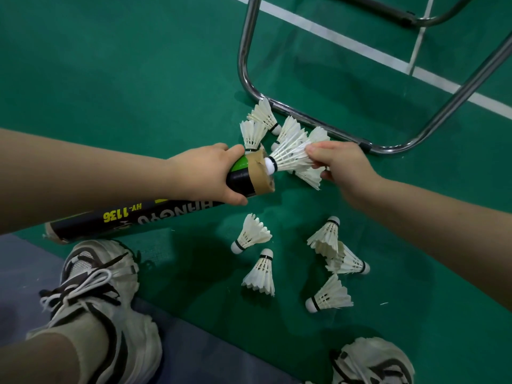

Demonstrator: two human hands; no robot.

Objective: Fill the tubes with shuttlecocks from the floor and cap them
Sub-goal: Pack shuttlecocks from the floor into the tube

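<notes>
My left hand [205,173] grips a black shuttlecock tube [133,217] near its open end, which is wrapped in brown tape [261,173]. The tube lies slanted, its far end down by my left shoe. My right hand [340,167] pinches the feathers of a white shuttlecock [291,155] whose cork tip sits at the tube's mouth. Several more shuttlecocks lie behind it by the chair leg [263,115], and several others are scattered on the green floor below [252,234] [329,296]. No cap is in view.
A chrome tubular chair frame [246,65] stands on the green court floor just beyond the shuttlecocks. White court lines [360,48] run at the upper right. My two shoes [105,295] [371,361] are planted at the bottom, on a blue-grey strip.
</notes>
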